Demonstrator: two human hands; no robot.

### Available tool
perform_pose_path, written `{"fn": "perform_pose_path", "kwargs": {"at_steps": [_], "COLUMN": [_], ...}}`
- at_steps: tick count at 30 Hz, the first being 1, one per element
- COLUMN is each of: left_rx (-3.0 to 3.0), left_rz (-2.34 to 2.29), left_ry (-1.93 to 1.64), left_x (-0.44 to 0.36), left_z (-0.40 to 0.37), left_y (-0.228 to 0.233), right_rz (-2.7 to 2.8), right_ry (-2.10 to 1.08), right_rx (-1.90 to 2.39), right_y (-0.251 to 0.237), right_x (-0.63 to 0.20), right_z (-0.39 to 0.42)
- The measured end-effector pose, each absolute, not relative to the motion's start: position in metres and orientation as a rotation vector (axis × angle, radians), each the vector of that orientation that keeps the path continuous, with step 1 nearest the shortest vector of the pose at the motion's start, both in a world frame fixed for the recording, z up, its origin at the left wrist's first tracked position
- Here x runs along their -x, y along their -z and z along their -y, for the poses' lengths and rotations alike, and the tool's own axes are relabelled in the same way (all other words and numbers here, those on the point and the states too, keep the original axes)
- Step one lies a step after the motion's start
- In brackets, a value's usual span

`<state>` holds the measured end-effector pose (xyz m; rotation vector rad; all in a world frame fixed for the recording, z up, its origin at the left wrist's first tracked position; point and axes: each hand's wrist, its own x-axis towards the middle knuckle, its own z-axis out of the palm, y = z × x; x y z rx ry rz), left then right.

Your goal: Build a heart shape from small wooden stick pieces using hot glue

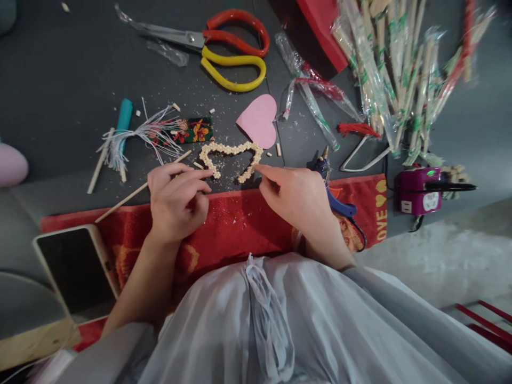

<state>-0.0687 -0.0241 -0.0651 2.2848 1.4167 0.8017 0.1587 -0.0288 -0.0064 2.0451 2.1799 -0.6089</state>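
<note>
Where the dark desk [72, 69] meets the red cloth [236, 224] spread along its near edge, a heart outline of small pale wooden pieces [231, 158] lies flat, its 2 lobes pointing away from the person and its tip, not closed, open toward them. The outline sits just beyond both hands and between them. The left hand [176, 200] is at the end of the left arm of the heart, fingers pinched narrow, its index tip touching or all but touching the last piece there; a thin wooden stick [140, 189] runs under this hand, slanting from lower left to upper right, though I cannot tell whether the fingers actually grip it. The right hand [298, 197] has its index finger stretched to the end of the right arm of the heart, the other fingers curled in, holding nothing that shows. Both hands look equally near. A pink paper heart [259, 120] lies just past the outline, scissors [224, 45] farther off, and a blue glue gun [334, 192] just beside the right hand.
</note>
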Motion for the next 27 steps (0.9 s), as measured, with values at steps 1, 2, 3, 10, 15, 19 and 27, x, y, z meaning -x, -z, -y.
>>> {"fn": "perform_pose_path", "kwargs": {"at_steps": [1,2,3,10,15,19,27], "left_rx": [-2.291,-2.301,-2.311,-2.309,-2.312,-2.317,-2.317], "left_rz": [-1.417,-1.409,-1.398,-1.386,-1.41,-1.375,-1.367], "left_ry": [-0.787,-0.795,-0.823,-0.851,-0.812,-0.834,-0.861], "left_x": [0.0688,0.0687,0.0684,0.0675,0.0682,0.0686,0.0678], "left_z": [0.024,0.0239,0.0237,0.0238,0.0238,0.0238,0.024], "left_y": [0.0652,0.0653,0.0654,0.0652,0.0636,0.0637,0.066], "right_rz": [-2.18,-2.18,-2.179,-2.187,-2.182,-2.18,-2.187], "right_ry": [0.612,0.614,0.616,0.616,0.612,0.613,0.614], "right_rx": [-2.045,-2.046,-2.048,-2.061,-2.059,-2.054,-2.054], "right_y": [0.0063,0.0063,0.0063,0.0068,0.0069,0.007,0.0071], "right_x": [-0.1588,-0.1589,-0.159,-0.1597,-0.1599,-0.1596,-0.1594], "right_z": [0.0288,0.0287,0.0286,0.0286,0.0284,0.028,0.0281]}}
